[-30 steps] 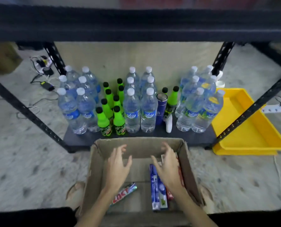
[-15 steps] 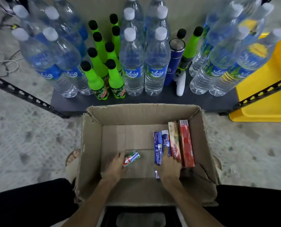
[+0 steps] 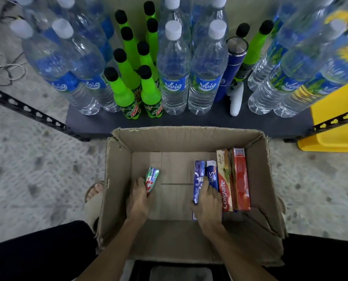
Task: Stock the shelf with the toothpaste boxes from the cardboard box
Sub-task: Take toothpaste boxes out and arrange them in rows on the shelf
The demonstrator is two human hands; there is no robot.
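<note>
Toothpaste boxes (image 3: pixel 223 179): left hand (image 3: pixel 138 199) pinches one at nine o'clock; right hand (image 3: pixel 207 201) clasps blue ones; lift them squarely.

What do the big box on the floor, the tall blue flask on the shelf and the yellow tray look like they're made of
The big box looks like plain brown corrugated cardboard, matte, with frayed, creased edges. The tall blue flask seems metal: glossy blue body, brushed silver lid. The yellow tray is probably moulded plastic, smooth and slightly shiny.

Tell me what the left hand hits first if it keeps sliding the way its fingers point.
The left hand already touches the green toothpaste box; beyond that, probably the cardboard box's far wall.
</note>
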